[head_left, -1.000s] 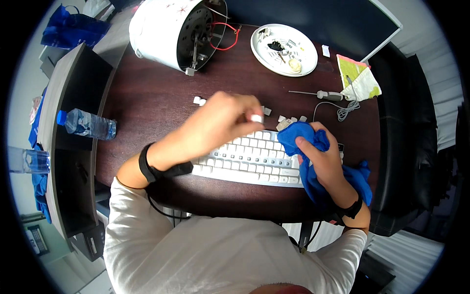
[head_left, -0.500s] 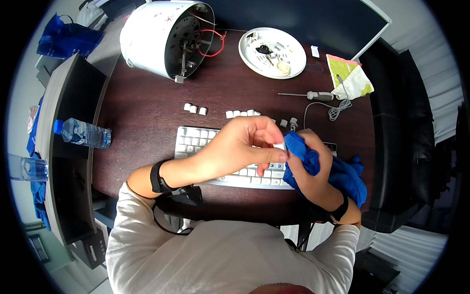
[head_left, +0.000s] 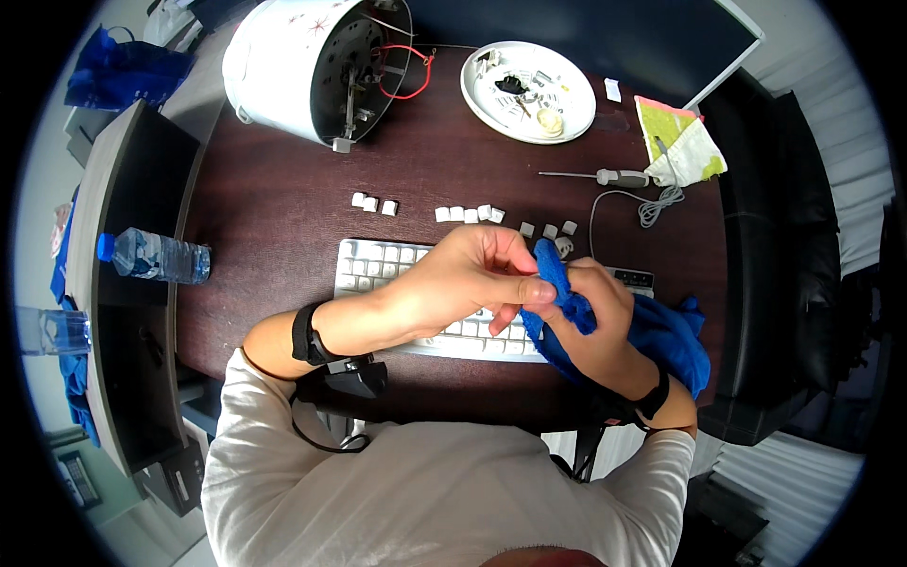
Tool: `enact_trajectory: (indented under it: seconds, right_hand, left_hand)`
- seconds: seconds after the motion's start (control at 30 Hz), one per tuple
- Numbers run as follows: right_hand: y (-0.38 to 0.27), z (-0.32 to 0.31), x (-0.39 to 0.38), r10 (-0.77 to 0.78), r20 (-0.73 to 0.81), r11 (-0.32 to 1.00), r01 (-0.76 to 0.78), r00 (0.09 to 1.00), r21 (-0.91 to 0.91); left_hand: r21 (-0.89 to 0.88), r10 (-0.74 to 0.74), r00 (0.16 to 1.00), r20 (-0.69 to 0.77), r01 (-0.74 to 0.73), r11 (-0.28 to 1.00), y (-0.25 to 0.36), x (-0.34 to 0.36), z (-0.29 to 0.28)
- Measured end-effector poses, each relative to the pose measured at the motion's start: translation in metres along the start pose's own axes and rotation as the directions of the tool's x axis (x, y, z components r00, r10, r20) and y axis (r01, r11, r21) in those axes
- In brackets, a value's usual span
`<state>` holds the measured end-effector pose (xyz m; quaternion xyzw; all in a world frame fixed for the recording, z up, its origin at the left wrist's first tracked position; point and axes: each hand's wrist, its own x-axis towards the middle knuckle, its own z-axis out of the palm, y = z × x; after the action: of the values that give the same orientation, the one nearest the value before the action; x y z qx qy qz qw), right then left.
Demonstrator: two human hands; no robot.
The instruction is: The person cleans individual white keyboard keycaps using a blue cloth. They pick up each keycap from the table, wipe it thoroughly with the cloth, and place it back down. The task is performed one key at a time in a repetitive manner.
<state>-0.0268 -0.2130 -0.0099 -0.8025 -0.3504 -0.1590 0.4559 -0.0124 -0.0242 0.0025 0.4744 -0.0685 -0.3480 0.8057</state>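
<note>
I see the keyboard (head_left: 397, 274) lying mid-desk (head_left: 283, 208), loose keycaps (head_left: 468, 214) in a row behind it, the plate (head_left: 491, 99) farther back, the screwdriver (head_left: 605, 176) right, and the bottle (head_left: 151, 256) left.

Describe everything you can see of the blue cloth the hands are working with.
The blue cloth looks like soft woven fabric, plain bright blue, crumpled rather than folded. One end is bunched up in the right hand, poking up past the fingers; the left hand pinches that raised end with thumb and fingers. The rest spills loosely to the right over the right wrist and lies across the right end of the white keyboard and the dark table. Whether a keycap is wrapped inside cannot be seen.
</note>
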Motion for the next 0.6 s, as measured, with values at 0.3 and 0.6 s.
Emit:
enact_trajectory:
  seconds: [0.3,0.6]
  right_hand:
    - [0.003,0.004,0.003,-0.060,-0.094,0.996,0.054,0.994,-0.066]
    - [0.005,-0.008,-0.002,-0.096,-0.070,0.991,0.088,0.993,-0.101]
  left_hand:
    - [-0.011,0.047,0.998,-0.050,-0.047,0.999,-0.007,0.001,-0.001]
    - [-0.063,0.083,0.993,-0.087,-0.089,0.994,-0.008,-0.001,0.002]
